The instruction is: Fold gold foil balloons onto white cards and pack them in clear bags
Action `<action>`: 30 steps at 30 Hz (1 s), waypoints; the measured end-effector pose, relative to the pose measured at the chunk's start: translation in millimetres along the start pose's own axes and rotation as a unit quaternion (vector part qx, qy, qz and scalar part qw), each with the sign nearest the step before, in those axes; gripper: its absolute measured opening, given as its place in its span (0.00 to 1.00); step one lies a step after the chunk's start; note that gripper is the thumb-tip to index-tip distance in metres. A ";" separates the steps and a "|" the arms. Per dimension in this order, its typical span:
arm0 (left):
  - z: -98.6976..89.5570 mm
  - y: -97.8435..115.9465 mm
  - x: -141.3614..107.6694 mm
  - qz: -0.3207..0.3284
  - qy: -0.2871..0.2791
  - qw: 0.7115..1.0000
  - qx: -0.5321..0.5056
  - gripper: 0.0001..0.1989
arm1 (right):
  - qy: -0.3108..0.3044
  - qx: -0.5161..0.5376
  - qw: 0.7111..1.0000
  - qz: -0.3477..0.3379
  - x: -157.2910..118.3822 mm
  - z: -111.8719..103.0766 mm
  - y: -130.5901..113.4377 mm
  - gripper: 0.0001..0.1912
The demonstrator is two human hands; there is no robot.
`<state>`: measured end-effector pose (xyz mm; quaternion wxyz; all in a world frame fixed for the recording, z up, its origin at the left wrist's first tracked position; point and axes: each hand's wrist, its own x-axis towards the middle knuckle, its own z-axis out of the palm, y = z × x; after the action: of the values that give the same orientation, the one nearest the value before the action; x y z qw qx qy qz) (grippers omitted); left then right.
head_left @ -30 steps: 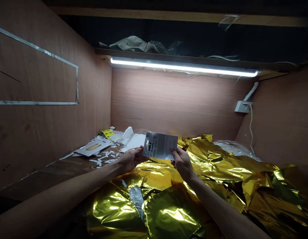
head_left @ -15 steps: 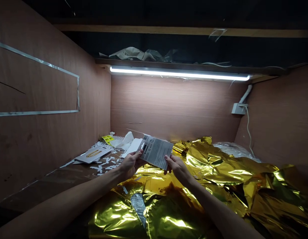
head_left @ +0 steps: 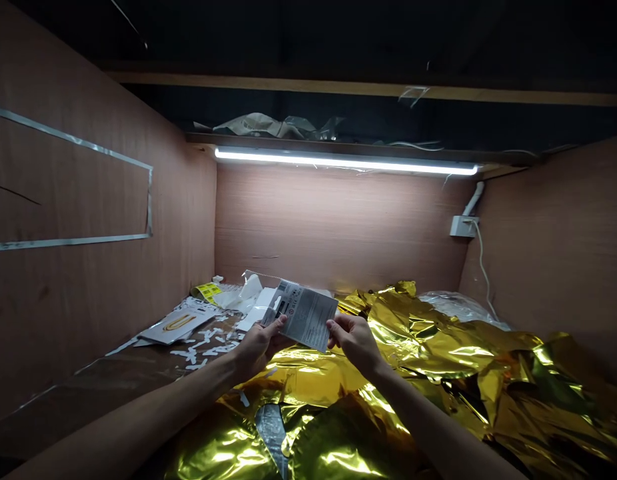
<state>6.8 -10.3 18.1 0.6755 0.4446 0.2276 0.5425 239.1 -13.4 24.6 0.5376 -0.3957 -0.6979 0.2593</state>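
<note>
A flat grey printed package, with a hang hole, a barcode and small text on its face, is held tilted above the foil. My left hand grips its left edge, thumb on top and fingers underneath. At its right edge my right hand pinches the corner between thumb and bent fingers. Gold foil balloons lie flat and crumpled below both hands. Left of my left hand rests a stack of white cards with a gold letter U printed on top.
White paper scraps are scattered near the cards. Behind them lie a yellow label sheet and white paper. Clear plastic sits at the back right, by a hanging cable. A lit tube lamp spans the back panel.
My right hand has shifted its hold, its fingers now more curled at the package's right edge. The left hand keeps its grip. The whole view has moved slightly.
</note>
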 end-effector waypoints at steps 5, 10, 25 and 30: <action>0.4 10.4 7.0 0.057 0.034 0.997 -0.041 0.08 | -0.002 -0.001 1.000 -0.006 -2.5 -0.8 -8.1 0.16; 3.4 10.2 8.5 0.051 0.083 0.994 -0.048 0.06 | -0.009 0.019 1.000 -0.022 -7.2 12.3 -13.3 0.16; 8.3 11.0 6.3 0.039 0.095 0.993 -0.054 0.06 | -0.011 -0.003 1.000 0.012 -8.5 25.5 -16.8 0.19; 13.7 0.7 1.5 0.044 0.070 0.995 -0.052 0.10 | 0.005 -0.052 0.999 -0.014 -10.6 26.1 -20.8 0.19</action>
<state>17.7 -13.7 25.8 0.6556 0.3795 0.2265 0.6123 209.6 -32.0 27.7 0.5238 -0.4144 -0.7132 0.2127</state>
